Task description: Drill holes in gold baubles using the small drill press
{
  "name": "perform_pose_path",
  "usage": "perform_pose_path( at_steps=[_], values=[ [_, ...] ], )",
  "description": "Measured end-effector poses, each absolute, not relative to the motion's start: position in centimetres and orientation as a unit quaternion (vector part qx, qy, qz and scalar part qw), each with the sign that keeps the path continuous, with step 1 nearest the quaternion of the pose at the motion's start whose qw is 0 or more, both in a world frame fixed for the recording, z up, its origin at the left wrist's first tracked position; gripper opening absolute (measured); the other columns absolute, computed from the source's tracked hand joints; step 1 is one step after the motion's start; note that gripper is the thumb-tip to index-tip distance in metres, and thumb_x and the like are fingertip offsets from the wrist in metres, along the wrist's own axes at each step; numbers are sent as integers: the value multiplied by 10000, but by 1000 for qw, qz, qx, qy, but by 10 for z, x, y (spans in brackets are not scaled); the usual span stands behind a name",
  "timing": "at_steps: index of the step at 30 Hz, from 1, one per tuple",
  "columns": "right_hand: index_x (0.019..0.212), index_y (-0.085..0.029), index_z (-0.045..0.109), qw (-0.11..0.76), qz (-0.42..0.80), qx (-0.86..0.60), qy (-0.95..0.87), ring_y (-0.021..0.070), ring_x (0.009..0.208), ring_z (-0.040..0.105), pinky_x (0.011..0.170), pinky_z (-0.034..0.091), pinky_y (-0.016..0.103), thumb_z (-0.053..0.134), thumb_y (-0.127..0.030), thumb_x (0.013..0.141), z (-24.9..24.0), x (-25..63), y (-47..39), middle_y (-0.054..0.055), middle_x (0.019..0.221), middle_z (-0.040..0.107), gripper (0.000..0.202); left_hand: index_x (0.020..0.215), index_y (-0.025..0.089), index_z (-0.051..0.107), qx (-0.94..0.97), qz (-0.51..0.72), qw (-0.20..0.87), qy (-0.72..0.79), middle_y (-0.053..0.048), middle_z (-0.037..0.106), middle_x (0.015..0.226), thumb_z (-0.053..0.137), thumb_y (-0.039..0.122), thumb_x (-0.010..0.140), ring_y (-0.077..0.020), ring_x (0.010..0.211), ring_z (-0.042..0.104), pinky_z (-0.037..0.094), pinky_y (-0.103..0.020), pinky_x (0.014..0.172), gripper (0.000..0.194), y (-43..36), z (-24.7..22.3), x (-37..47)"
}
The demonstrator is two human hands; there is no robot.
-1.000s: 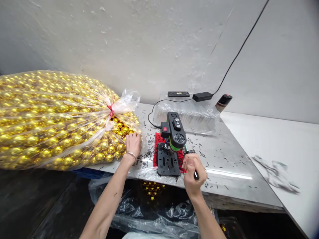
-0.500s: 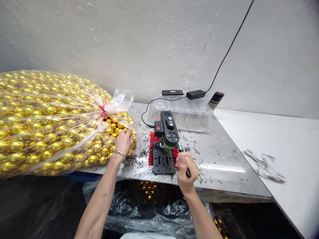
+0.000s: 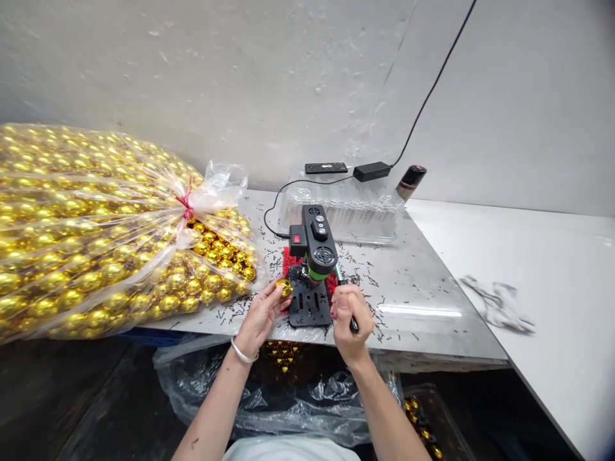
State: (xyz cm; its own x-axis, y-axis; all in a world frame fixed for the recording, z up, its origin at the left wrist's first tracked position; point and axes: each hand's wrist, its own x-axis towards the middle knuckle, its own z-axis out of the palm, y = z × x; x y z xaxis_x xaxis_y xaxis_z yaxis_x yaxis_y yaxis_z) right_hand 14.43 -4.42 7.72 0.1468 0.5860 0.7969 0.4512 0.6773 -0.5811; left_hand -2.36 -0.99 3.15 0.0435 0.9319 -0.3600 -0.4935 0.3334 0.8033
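Pinched in the fingers of my left hand [image 3: 262,314] is a shiny gold ball [image 3: 285,287], just left of a small bench drill press [image 3: 319,246]. My right hand [image 3: 353,322] is wrapped round the press's black-gripped lever [image 3: 354,325], on its right side. The press has a black head with a green ring, above a slotted black base plate [image 3: 311,307]. A red mat [image 3: 291,261] shows around the base. To the left lies a big clear bag of gold balls [image 3: 106,256], tied with red string, with balls exposed at its opening.
Dark shavings litter the metal tabletop [image 3: 413,275]. Behind the press are a clear plastic tray [image 3: 355,214], a power adapter [image 3: 371,171], a black remote-like object [image 3: 326,168] and a spray can [image 3: 411,182]. Gloves [image 3: 497,304] lie right. An open plastic bag [image 3: 269,416] hangs below the front edge.
My left hand has moved right, from the bag's opening to beside the press, and now holds a gold ball. My right hand stays on the lever. The view has shifted slightly.
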Motion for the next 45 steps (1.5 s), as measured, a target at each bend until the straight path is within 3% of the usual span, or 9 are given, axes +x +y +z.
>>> perform_pose_path(
  at_steps=[5,11,16,31,45],
  values=[
    [662,-208,454,645,48,-390,-655,134,662,518,586,417,275,411,-77,925,77,145,-44,-5,648,496,297,1168,161,682,455,483,525,532,-79,746,1043,715,284,796,-196,899,701,550,-320,851,394,-3,10,1],
    [672,-205,455,633,47,-389,-667,125,663,517,576,410,263,419,-66,918,77,147,-44,-2,670,501,285,1143,181,690,659,400,271,577,-115,727,1122,689,261,811,-281,1042,669,511,-449,951,342,-4,-4,13],
    [683,-205,471,635,46,-391,-665,135,664,527,574,416,274,412,-76,920,77,147,-45,7,676,517,276,1125,173,678,729,383,180,539,-118,722,1107,691,265,833,-274,1020,667,520,-438,916,306,-3,-9,15],
    [704,-208,468,634,38,-382,-671,135,656,520,595,433,285,411,-122,932,52,149,-43,4,695,523,249,1122,194,692,727,409,166,526,-96,729,1069,696,348,850,-259,982,654,499,-424,893,313,-2,-21,17],
    [710,-215,442,655,-11,-368,-659,130,653,565,810,518,403,337,-248,990,10,150,-33,-4,726,526,300,1138,205,686,716,403,190,537,-96,721,1093,666,367,872,-259,1013,642,481,-428,922,313,-4,-18,18]
  ],
)
